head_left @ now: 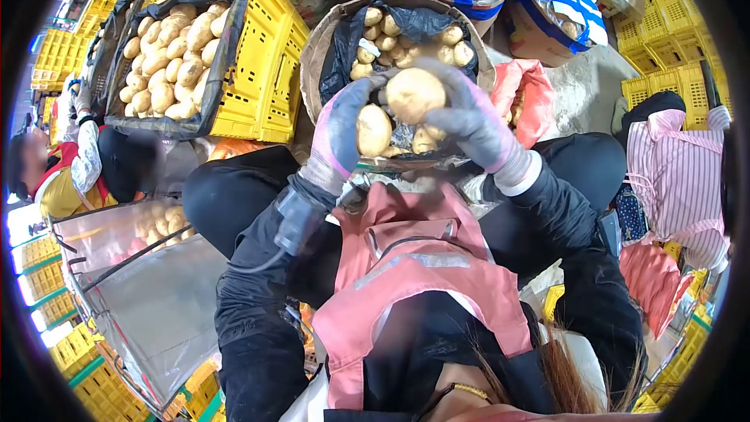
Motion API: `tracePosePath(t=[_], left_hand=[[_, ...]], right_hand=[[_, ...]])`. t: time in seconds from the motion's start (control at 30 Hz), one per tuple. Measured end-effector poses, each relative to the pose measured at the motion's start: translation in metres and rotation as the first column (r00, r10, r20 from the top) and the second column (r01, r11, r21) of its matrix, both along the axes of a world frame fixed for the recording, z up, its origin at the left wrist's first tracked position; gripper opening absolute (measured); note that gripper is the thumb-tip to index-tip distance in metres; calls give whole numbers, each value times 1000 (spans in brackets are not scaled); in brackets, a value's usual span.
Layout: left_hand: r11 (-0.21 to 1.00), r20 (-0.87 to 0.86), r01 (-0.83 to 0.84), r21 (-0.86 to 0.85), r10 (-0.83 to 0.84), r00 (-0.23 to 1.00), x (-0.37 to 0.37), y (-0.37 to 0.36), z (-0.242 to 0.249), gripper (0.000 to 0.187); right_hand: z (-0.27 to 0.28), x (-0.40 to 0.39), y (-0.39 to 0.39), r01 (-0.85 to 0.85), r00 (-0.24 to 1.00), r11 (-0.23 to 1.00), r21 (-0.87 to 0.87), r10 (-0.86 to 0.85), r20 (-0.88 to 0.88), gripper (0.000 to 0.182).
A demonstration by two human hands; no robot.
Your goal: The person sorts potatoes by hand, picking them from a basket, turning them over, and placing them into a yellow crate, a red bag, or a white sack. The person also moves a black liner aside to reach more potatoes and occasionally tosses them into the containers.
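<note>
My left hand (341,126), in a grey and pink work glove, curls beside a large pale potato (373,131); its fingertips reach the side of a second potato (416,96). That second potato is raised over an open carton (314,70) lined with black plastic. My right hand (472,123), gloved alike, closes around the raised potato from the right. Inside the carton lie several more potatoes (388,39), with a small whitish scrap (368,46) among them. How the left fingers wrap the lower potato is partly hidden.
A tilted yellow crate (269,55) full of potatoes stands at the left. At right are a red mesh sack (525,94) and a blue-taped carton (539,31). Other people sit on both sides, one in a striped garment (676,176). A grey sheet-covered frame (156,289) lies lower left.
</note>
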State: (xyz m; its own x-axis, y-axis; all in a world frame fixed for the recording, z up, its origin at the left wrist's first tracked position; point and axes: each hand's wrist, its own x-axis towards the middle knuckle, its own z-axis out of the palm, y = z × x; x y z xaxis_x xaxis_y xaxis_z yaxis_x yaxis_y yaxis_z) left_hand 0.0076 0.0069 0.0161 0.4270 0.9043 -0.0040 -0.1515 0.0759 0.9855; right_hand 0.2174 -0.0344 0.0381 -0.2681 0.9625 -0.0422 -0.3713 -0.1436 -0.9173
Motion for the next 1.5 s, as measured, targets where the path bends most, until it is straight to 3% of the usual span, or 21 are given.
tracePosePath(t=[0.03,0.07,0.17,0.2,0.23,0.33,0.4,0.5,0.57,0.6,0.63,0.67,0.7,0.73,0.77,0.83,0.93,1.17,1.3,1.37,1.5], left_hand=[[982,-14,15,190,-13,1000,0,-2,-1,33],[996,133,-32,-84,42,990,1,3,-12,36],[981,146,-22,-195,51,988,-7,8,-30,44],[929,366,46,-367,99,926,-9,9,-32,44],[850,551,151,-505,183,814,-9,10,-27,44],[920,423,23,-391,158,892,-5,8,-31,46],[952,324,-53,-301,155,933,-1,7,-29,45],[944,340,-64,-323,179,923,3,10,-13,57],[931,381,11,-366,139,914,-1,16,-8,40],[991,78,-63,-115,72,994,-6,23,-12,32],[936,-52,-149,-320,140,989,-10,30,-32,26],[953,-97,-226,-200,211,973,-13,27,-46,23],[967,-173,-242,-80,225,959,-19,33,-58,20],[970,-244,-131,206,180,953,-22,36,-52,19],[966,-177,-114,-234,73,982,-19,35,-55,38],[984,-98,46,-174,-64,993,-3,12,-6,60],[937,-407,242,251,-124,905,4,-4,2,78],[844,-670,397,360,-62,740,-3,-13,1,76],[905,-595,215,367,51,802,-3,-22,16,67],[883,-808,302,360,133,575,-9,-9,-4,55],[786,-685,343,514,136,716,-12,-14,-10,36]], right_hand=[[3,-1,1,-38,976,995,-94,17,-217,65],[2,-4,3,43,954,992,-119,-77,-291,51],[-21,8,2,-57,881,947,-315,-101,-463,34],[-45,15,8,-201,887,900,-386,-1,-462,24],[-40,12,6,-182,972,852,-492,79,-222,28],[-39,-14,-6,-126,953,969,-213,178,245,38],[-52,-32,-3,-182,982,942,-283,160,-99,54],[-43,-27,-6,-231,961,901,-368,151,-233,63],[-45,-19,-3,-350,905,823,-447,175,-387,54],[-36,-15,-7,-279,945,794,-540,127,-303,44],[-28,-16,-11,-205,958,839,-504,67,-279,38],[-34,-11,-11,-231,956,860,-455,115,-269,36],[-37,-21,-10,-29,967,868,-496,-102,-235,39],[-20,-23,-6,-147,906,860,-489,-82,-415,46],[-10,-22,-3,-223,869,883,-412,-11,-495,51],[-45,-16,5,-311,849,866,-391,68,-524,47],[-47,-18,-3,-120,968,927,-355,31,-247,40],[-67,-14,-5,-449,808,667,-595,19,-589,47],[-31,-10,-11,-411,809,716,-564,1,-588,50],[-17,-9,-13,-420,807,690,-590,-14,-591,52],[-62,0,-2,-408,803,724,-556,-5,-596,51]])
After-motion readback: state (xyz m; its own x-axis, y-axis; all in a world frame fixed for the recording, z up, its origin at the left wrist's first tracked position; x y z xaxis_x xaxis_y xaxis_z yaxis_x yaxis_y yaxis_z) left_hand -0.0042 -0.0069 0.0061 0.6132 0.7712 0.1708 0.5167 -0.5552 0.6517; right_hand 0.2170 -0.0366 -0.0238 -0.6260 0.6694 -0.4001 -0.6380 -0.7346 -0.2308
